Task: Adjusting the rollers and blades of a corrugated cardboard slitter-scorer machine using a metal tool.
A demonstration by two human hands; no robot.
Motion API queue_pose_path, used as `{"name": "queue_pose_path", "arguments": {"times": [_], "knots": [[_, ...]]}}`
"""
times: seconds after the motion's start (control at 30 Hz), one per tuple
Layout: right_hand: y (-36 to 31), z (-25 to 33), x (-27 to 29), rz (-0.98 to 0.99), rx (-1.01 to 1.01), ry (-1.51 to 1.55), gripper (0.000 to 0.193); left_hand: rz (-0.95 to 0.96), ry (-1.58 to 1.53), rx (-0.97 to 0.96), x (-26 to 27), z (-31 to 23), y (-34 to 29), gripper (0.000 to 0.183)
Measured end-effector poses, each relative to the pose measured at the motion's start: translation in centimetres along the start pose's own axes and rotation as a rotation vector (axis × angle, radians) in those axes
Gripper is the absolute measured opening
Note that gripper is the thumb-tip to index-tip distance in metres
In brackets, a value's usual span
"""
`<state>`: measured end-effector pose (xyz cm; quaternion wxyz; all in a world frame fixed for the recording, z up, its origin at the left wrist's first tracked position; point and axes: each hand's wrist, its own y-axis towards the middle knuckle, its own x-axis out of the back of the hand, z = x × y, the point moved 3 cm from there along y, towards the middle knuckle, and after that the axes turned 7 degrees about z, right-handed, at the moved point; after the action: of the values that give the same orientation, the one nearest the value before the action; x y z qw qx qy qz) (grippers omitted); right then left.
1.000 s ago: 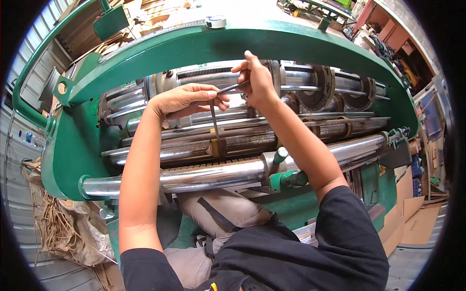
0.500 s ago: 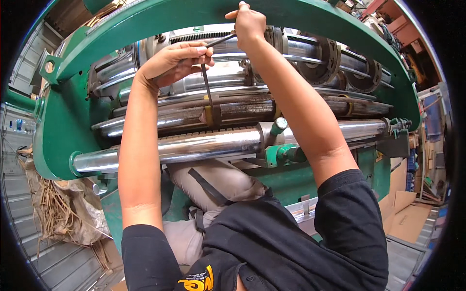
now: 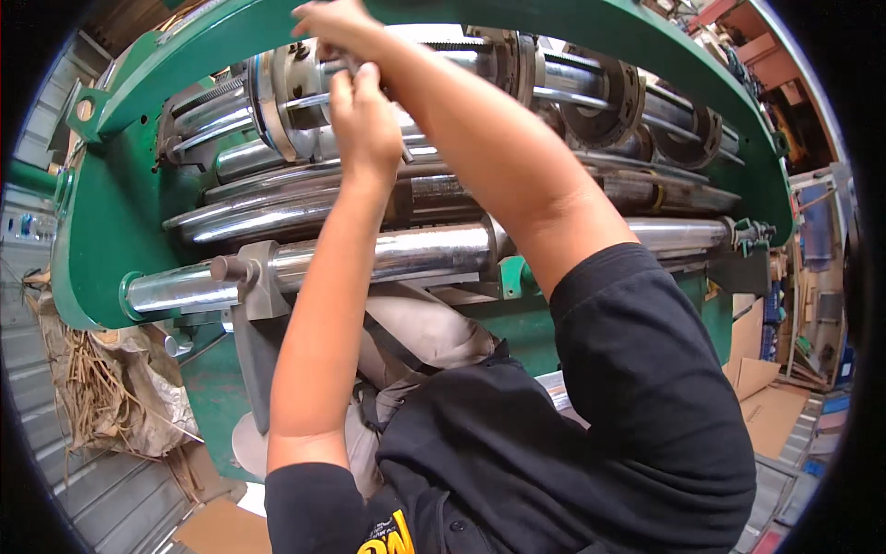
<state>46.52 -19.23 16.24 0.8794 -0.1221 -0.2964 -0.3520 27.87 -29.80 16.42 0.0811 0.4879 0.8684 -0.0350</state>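
Over the machine's upper shafts, my right hand (image 3: 337, 26) reaches across to the left, with its forearm passing above my left hand. Its fingers are smeared by motion and some point left. Just beneath it, my left hand (image 3: 367, 125) is raised with fingers curled and pinched together. The fingers close on a dark L-shaped rod that looks like a hex key (image 3: 407, 150); most of it is hidden by the hands, and its lower end shows beside the left wrist. Both hands are nearest to a collar ring (image 3: 295, 88) on the upper shaft.
A green machine frame (image 3: 101, 222) encloses several shiny shafts. Along the front runs a chrome bar (image 3: 415, 254) carrying a grey bracket (image 3: 265, 295) with a brown knob. A sack of dry sticks (image 3: 138, 388) lies at left; cardboard (image 3: 771, 406) at right.
Both hands have moved left along the upper shafts. My right hand has crossed over my left. Less of the hex key shows now, and the grey bracket has come into sight.
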Motion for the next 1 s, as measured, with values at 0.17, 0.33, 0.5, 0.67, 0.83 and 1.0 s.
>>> {"name": "queue_pose_path", "arguments": {"times": [0.17,0.33,0.5,0.67,0.83,1.0], "knots": [[-9.2,5.8,-2.5,0.537,0.102,-0.115,0.081,-0.399,-0.058,-0.426,2.3,0.8,-2.3,0.036],[-19.7,6.7,5.9,0.654,0.06,-0.565,0.046,-0.17,0.446,-0.425,4.9,6.5,-4.2,0.041],[-21.0,3.2,7.4,0.459,0.533,-0.847,0.039,-0.069,1.226,-0.362,7.8,13.5,-10.1,0.046],[-22.4,3.8,6.2,-0.031,0.94,-1.055,0.032,0.039,1.391,-0.213,13.8,13.8,-13.0,0.032],[-21.4,-0.8,2.4,0.003,0.443,0.211,0.036,-0.022,1.313,-0.312,13.4,13.8,-13.5,0.027],[-22.9,2.5,4.2,-0.257,0.607,0.386,0.029,-0.021,1.273,-0.372,13.5,13.5,-13.3,0.025]]}}
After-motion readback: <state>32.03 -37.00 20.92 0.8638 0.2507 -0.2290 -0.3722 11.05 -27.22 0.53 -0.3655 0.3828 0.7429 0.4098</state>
